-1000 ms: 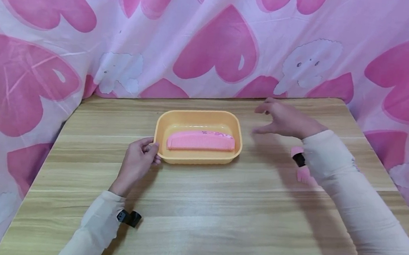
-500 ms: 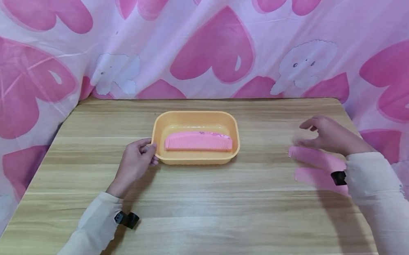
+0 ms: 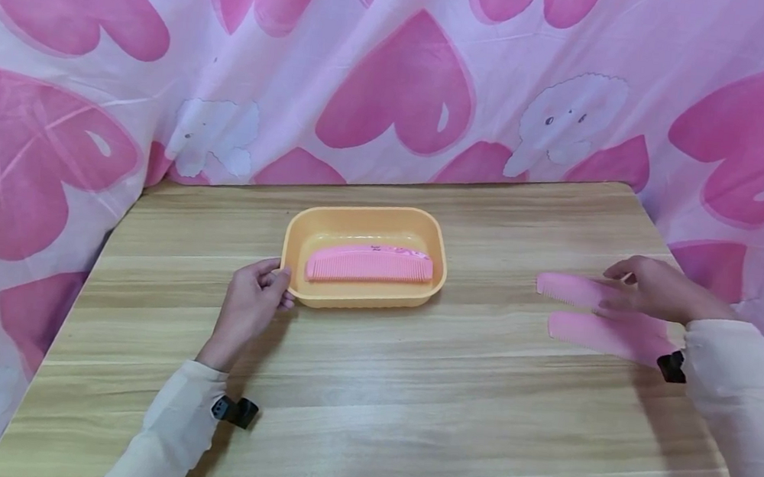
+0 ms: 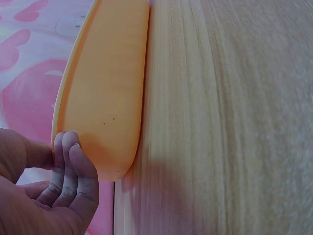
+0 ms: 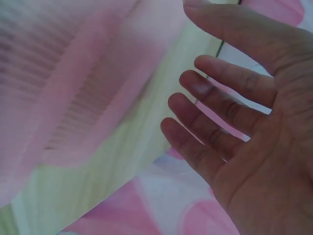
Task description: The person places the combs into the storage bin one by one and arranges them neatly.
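Observation:
A yellow-orange plastic basin (image 3: 362, 303) stands on the wooden table with a pink comb (image 3: 368, 266) lying inside. My left hand (image 3: 251, 306) pinches its left end, thumb over the rim and fingers against the outer wall (image 4: 105, 98) in the left wrist view. To the right, two more pink combs lie side by side: a farther comb (image 3: 565, 288) and a nearer comb (image 3: 597, 333). Over the farther one's right part, which it hides, is my right hand (image 3: 670, 291). In the right wrist view its fingers (image 5: 193, 147) are spread and loosely bent, apart from the blurred combs.
The wooden table (image 3: 365, 413) reaches back to a pink curtain (image 3: 397, 79) printed with hearts. Dark wrist cameras are strapped at both sleeves. The table's right edge runs close under the right forearm.
My right hand has moved right and then down toward the front, from beside the basin to over the combs, uncovering their left ends. The left hand stays at the basin.

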### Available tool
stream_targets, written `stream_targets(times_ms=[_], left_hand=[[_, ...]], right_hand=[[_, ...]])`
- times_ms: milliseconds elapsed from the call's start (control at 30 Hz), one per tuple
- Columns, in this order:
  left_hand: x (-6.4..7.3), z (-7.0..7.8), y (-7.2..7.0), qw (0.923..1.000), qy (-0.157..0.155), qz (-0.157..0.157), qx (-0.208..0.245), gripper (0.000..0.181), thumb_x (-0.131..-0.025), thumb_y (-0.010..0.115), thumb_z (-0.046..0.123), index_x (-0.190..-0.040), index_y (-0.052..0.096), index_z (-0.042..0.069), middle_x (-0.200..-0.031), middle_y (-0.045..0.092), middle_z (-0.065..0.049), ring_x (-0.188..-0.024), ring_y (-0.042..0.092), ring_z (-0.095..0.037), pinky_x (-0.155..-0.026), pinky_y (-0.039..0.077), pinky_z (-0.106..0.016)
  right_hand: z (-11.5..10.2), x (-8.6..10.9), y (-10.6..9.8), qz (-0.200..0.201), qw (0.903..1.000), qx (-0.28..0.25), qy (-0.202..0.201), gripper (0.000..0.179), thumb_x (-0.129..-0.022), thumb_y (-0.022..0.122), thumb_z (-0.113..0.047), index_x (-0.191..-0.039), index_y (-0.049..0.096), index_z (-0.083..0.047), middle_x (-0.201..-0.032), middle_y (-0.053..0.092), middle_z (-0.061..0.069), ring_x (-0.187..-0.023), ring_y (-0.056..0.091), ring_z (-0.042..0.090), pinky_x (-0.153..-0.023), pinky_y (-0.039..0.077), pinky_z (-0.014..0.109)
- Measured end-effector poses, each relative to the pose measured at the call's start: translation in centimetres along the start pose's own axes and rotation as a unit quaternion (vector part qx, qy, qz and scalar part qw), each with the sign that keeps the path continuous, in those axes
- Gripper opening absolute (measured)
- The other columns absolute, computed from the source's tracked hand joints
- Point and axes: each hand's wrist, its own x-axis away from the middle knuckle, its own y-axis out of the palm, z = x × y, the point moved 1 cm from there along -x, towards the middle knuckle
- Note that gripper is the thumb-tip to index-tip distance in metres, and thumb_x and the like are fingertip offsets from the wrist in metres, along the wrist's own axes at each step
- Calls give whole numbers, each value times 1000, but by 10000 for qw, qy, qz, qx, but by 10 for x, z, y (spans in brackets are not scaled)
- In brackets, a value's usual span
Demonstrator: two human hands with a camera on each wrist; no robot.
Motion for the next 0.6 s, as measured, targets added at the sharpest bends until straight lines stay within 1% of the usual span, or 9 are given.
stream_targets(times_ms=[133, 300, 400, 533, 600], left_hand=[[0, 0, 0, 10000, 46, -2, 53, 41, -105, 52, 13, -141, 51, -8, -93, 67, -16, -72, 66, -11, -66, 61, -22], [0, 0, 1, 10000, 39, 3, 19, 41, -105, 52, 13, -141, 51, -7, -91, 67, -15, -73, 67, -12, -66, 61, -22], [0, 0, 1, 10000, 44, -9, -35, 42, -106, 52, 13, -142, 50, -7, -91, 67, -14, -73, 67, -12, -67, 61, -23], [0, 0, 0, 10000, 44, -23, -47, 41, -106, 52, 13, -142, 51, -7, -90, 67, -14, -72, 66, -12, -67, 62, -23], [0, 0, 0, 10000, 39, -29, -46, 42, -106, 52, 13, -142, 50, -7, -90, 67, -14, -72, 66, -11, -67, 62, -23]], right_hand=[[11, 4, 6, 23, 10000, 84, -12, 52, -76, 89, -28, -106, 71, 10, -97, 71, 16, -91, 67, 35, -80, 56, 49], [18, 8, 12, 49, 9999, 127, 6, 49, -76, 90, -25, -104, 72, 11, -93, 71, 13, -90, 66, 33, -79, 56, 47], [19, 9, 15, 56, 10000, 60, 57, 50, -75, 90, -23, -106, 71, 12, -94, 71, 14, -91, 65, 33, -79, 55, 46], [20, 9, 17, 106, 9999, 52, 90, 54, -75, 90, -23, -109, 70, 14, -97, 71, 19, -93, 65, 36, -81, 55, 49], [21, 9, 17, 132, 9999, 49, 28, 55, -75, 90, -23, -108, 69, 16, -98, 71, 21, -93, 65, 36, -81, 55, 50]])
